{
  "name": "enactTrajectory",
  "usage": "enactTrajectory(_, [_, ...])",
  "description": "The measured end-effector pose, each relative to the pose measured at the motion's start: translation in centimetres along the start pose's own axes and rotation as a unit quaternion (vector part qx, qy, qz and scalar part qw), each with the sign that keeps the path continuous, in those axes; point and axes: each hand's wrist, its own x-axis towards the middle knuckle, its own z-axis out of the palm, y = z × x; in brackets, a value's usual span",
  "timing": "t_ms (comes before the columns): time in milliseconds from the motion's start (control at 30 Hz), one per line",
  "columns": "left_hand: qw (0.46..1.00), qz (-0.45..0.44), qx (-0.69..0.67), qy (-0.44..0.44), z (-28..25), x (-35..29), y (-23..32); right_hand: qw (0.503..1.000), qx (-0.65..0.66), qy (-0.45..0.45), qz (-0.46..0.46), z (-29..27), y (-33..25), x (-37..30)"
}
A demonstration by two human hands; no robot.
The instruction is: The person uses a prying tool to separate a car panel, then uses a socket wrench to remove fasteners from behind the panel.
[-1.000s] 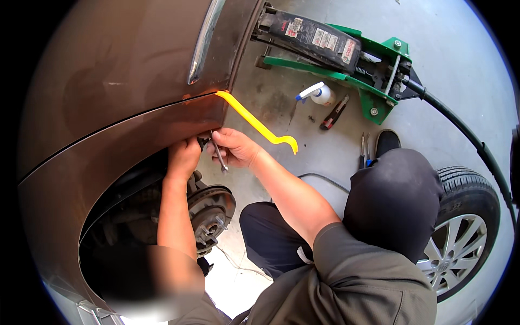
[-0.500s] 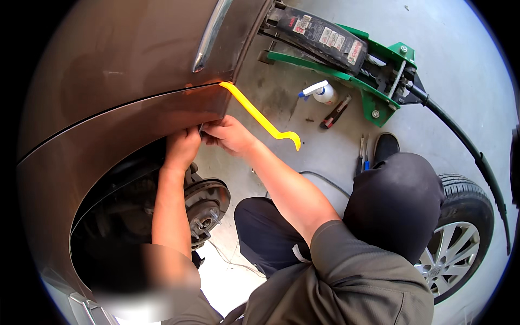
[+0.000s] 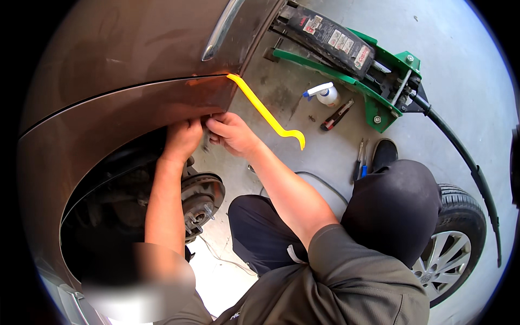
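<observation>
Right fingers (image 3: 219, 128) pinch a blurred tool (image 3: 206, 143); left fingers (image 3: 186, 126), cannot tell; jack (image 3: 350, 53) bears labels (image 3: 340, 40).

1. The big brown metal car body (image 3: 124, 103) was on the left.
2. The bare left hand (image 3: 182, 140) was at its bottom edge, with the bare right hand (image 3: 233, 134) just to the right.
3. The round metal brake disc (image 3: 203, 197) was nearer the person, right of the left forearm (image 3: 164, 206).
4. One end of the long yellow bent bar (image 3: 262, 112) was at the car body's gap.
5. The white plastic spray bottle (image 3: 328, 97) was between that bar and the green-and-black metal floor jack (image 3: 352, 52).
6. The red-and-black knife (image 3: 336, 115) lay just beside the bottle.
7. Two thin metal tools with dark and blue handles (image 3: 364, 170) lay left of the black shoe (image 3: 385, 153).
8. The black rubber tyre with its silver wheel (image 3: 449, 254) was far right.
</observation>
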Motion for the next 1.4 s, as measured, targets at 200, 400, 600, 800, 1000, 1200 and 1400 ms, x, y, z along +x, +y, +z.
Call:
enactTrajectory(200, [1.0, -0.023, -0.013, -0.003, 0.5, -0.6, -0.4, 0.999, -0.004, -0.032, 0.015, -1.1, 0.0, -0.6])
enactTrajectory(400, [1.0, -0.02, -0.014, -0.017, 0.4, 0.0, 0.0, 0.999, -0.03, 0.042, -0.017, 0.5, 0.3, 1.1])
enactTrajectory(600, [0.998, -0.044, -0.052, 0.013, 0.2, -0.4, 0.1, 0.995, 0.075, -0.023, 0.066, -0.8, -0.7, -0.4])
enactTrajectory(800, [0.996, -0.078, -0.028, -0.016, 0.4, -1.0, -1.0, 0.993, -0.102, 0.051, -0.043, -1.2, 1.1, 1.0])
enactTrajectory(1000, [0.999, 0.002, 0.001, 0.035, 1.0, -0.4, -1.2, 0.99, -0.115, 0.066, -0.051, -1.4, 1.6, 2.0])
enactTrajectory(1200, [0.993, -0.077, -0.003, -0.093, -0.6, -0.3, 0.5, 0.987, 0.131, -0.061, 0.075, -1.5, -0.6, -1.3])
enactTrajectory(1400, [0.997, 0.009, -0.016, 0.077, 1.5, -0.2, -1.1, 0.996, -0.083, 0.016, -0.026, -0.6, 0.9, 1.8])
